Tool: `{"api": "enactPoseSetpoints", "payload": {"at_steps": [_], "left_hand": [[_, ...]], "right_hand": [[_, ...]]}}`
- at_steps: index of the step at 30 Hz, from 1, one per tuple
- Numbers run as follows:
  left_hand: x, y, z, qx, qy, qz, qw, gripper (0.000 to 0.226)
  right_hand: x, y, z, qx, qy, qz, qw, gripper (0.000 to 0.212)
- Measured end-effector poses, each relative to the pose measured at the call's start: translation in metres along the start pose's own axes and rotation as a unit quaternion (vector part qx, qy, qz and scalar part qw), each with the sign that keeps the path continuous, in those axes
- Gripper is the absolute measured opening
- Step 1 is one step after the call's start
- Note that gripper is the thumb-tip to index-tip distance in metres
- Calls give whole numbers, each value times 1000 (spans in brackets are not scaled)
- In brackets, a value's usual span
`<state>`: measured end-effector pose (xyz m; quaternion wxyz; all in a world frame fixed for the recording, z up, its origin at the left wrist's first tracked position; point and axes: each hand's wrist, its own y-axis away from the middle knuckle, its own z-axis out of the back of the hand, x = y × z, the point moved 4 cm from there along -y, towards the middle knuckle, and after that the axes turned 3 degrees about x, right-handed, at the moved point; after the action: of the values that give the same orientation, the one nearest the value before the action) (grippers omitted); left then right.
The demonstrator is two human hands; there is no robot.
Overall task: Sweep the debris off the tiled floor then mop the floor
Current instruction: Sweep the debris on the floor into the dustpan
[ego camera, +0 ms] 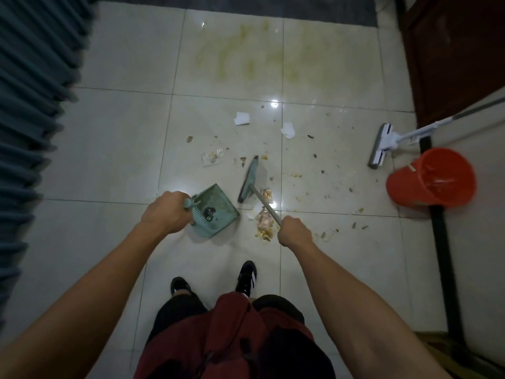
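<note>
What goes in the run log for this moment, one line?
phase: sweeping | left hand: holds dustpan | right hand: holds broom | debris: mostly on floor | mop: untouched

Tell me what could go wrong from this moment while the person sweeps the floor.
1. Scraps lie spread toward the orange bucket; the broom head may push some past the dustpan, which already holds dirt.
2. The paper pieces may slide away instead of being gathered.
3. The yellowish stain looks smeared; sweeping over it could spread it before the mop is used.

Glossy tiled floor (114,149), plastic dustpan (218,203), metal broom handle (266,207).
</note>
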<state>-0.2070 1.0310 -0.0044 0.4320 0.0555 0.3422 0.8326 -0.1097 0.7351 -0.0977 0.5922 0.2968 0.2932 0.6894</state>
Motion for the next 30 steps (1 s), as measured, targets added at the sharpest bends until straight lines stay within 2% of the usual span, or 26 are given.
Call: {"api": "enactPoseSetpoints", "payload": {"at_steps": [4, 9, 17, 23, 30], "left_hand": [[3, -1, 17, -13, -6, -5, 1000, 14], [41, -13, 40, -19, 10, 6, 1000, 10], [161, -55, 98, -39, 71, 36, 996, 12], [248, -94, 141, -25, 93, 52, 994, 10], [285, -140, 183, -16, 63, 59, 996, 18]], "right_hand": [[16, 0, 9, -14, -25, 7, 1000, 27], [64, -11, 22, -25, -36, 18, 999, 27], [202, -46, 37, -35, -36, 16, 999, 27], [309, -63, 39, -24, -37, 30, 999, 31], [391, -96, 55, 6, -17, 59, 998, 29]]}}
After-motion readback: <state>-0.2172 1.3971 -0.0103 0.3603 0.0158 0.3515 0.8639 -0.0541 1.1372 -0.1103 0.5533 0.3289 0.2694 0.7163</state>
